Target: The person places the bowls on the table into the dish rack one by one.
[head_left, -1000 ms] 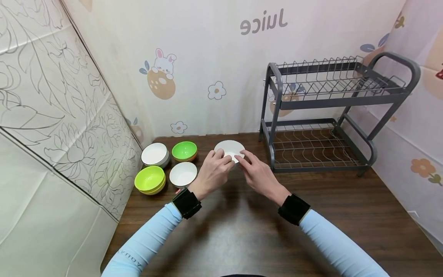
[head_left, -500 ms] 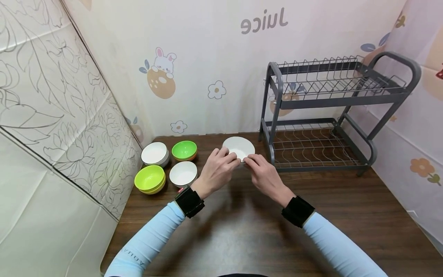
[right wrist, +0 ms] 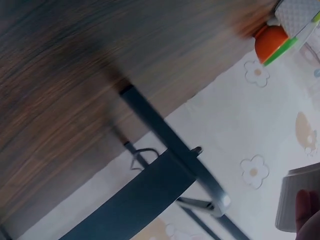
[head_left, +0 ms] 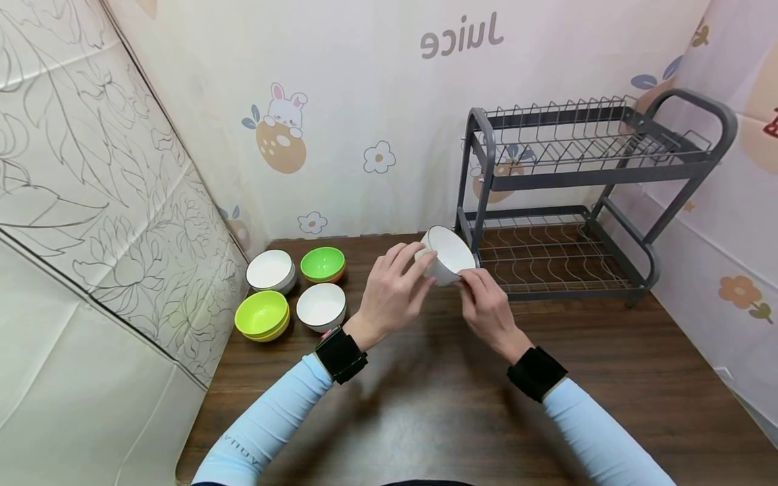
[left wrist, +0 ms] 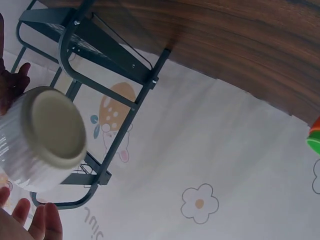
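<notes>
At the left of the surface, bowls are standing close together. In the back row, a white stack is standing beside a green bowl, which is nesting in an orange bowl. In front, a lime bowl is sitting inside a yellow bowl, and a pale bowl is showing its white inside next to them. Farther right, the rack is standing with both wire tiers showing.

I am holding the white bowl above the surface, between those bowls and the rack, near the rack's left posts. It is tilting, its white inside facing up and rightward. A thin dark line is running round its rim; its outer wall is showing fine ribs, and its pale foot is facing my left wrist's camera. My right hand is pinching the near rim with its fingertips. My left hand is hovering beside the outer wall, fingers spread; I cannot tell whether they are touching it.
</notes>
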### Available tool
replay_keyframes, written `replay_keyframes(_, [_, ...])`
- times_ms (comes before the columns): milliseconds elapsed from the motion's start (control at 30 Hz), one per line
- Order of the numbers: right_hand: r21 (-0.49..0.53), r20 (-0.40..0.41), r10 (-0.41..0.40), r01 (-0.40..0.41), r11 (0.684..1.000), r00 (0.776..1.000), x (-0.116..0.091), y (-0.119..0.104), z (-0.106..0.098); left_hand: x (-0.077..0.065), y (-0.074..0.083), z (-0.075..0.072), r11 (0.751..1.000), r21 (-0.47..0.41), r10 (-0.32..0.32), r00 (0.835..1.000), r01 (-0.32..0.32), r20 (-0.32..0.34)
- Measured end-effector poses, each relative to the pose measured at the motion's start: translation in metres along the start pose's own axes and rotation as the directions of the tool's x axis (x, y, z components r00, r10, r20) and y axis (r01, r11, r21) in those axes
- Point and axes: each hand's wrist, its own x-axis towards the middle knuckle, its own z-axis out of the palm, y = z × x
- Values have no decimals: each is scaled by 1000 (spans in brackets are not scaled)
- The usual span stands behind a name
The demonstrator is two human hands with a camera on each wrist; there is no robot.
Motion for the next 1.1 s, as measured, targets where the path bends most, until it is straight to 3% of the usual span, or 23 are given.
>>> replay_keyframes(167, [-13,-90,35,-36,999,995,-3,3,-8,4,1,6,997,-67,-37,999,37,-8])
replay_keyframes(400, [9,-213,110,-111,994,971,-13,10,-20,10,8,17,994,-91,-58,997,62,44])
replay_keyframes(733, [68,-408,270,-266,962,872,-11,15,-35,13,22,36,997,-42,-52,979,62,197])
replay_keyframes(900, [106,-401,396,-387,916,826,-10,25,-38,13,25,42,996,-55,-56,968,71,245])
replay_keyframes(1100, [166,-248,587,-563,810,771,-3,49,-37,14,28,48,997,-38,-54,951,68,306])
